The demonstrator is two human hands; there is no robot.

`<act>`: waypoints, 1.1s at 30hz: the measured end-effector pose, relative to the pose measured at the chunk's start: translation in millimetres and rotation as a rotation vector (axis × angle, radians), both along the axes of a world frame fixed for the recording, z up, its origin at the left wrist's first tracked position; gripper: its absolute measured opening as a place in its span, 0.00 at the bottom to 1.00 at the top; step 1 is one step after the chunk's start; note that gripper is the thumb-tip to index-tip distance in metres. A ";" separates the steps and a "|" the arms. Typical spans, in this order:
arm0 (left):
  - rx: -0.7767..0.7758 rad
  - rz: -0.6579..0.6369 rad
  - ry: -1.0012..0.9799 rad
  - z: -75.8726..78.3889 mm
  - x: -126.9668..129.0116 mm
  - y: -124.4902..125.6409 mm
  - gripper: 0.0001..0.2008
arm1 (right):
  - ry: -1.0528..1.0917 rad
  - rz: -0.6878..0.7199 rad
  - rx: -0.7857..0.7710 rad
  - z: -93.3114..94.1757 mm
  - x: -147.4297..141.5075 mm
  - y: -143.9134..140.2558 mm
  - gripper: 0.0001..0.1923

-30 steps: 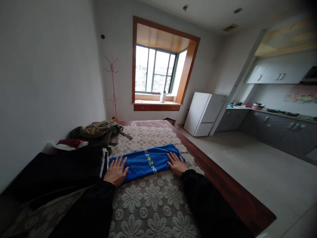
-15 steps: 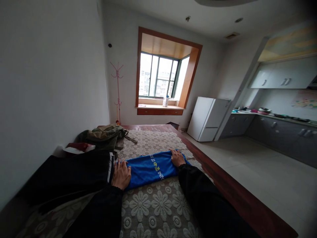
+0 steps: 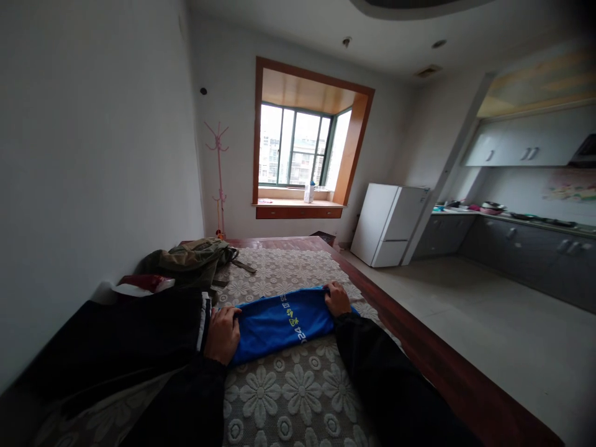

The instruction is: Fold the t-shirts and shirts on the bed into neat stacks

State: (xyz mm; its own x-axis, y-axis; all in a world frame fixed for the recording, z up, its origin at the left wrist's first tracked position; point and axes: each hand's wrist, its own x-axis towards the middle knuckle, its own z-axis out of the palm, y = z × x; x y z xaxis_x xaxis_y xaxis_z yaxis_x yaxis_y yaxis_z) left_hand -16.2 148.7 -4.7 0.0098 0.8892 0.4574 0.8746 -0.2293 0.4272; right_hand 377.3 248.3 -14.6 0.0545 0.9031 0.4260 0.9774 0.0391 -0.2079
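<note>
A folded blue garment (image 3: 282,323) with yellow and white lettering lies across a lace floral tablecloth (image 3: 288,397). My left hand (image 3: 222,332) grips its left end with curled fingers. My right hand (image 3: 336,298) pinches the far right end, fingers closed on the cloth. Both arms are in black sleeves. The far edge of the garment looks slightly lifted between the hands.
A black garment with a white stripe (image 3: 125,335) lies left of the blue one, an olive jacket (image 3: 193,257) and a red-and-white item (image 3: 142,284) behind it. The wooden table edge (image 3: 419,347) runs along the right. A white fridge (image 3: 388,225) and kitchen counter (image 3: 521,239) stand beyond.
Both hands went from lying flat on the blue garment to gripping its two ends. The right hand moved to the far right corner. The view tilted down slightly.
</note>
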 end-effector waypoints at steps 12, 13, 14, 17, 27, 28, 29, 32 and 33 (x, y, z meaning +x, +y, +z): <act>0.063 -0.222 0.133 62.7 -5.3 -59.6 0.13 | -0.032 0.178 0.091 46.5 79.3 -103.4 0.13; 0.055 -0.281 0.176 67.6 -7.1 -72.1 0.12 | -0.052 0.220 0.108 48.1 87.5 -115.8 0.13; 0.053 -0.343 0.209 71.1 -8.9 -85.1 0.12 | -0.072 0.266 0.129 48.6 95.2 -128.3 0.12; 0.078 -0.519 0.257 71.9 -13.6 -123.8 0.13 | -0.116 0.392 0.171 44.8 114.4 -165.7 0.11; 0.044 -0.713 0.224 42.8 -25.4 -205.9 0.23 | -0.064 0.614 -0.009 19.0 140.9 -267.3 0.17; 0.031 -0.719 0.215 42.1 -25.6 -210.9 0.23 | -0.061 0.620 -0.041 18.5 141.1 -273.7 0.17; 0.009 -0.725 0.207 41.5 -25.5 -215.6 0.22 | -0.057 0.626 -0.078 19.1 141.2 -279.1 0.17; -0.125 -0.747 0.194 40.8 -24.8 -226.7 0.18 | -0.016 0.640 -0.218 28.1 141.0 -287.3 0.16; -0.184 -0.753 0.187 41.7 -24.7 -227.5 0.16 | 0.007 0.644 -0.275 33.2 140.6 -286.4 0.14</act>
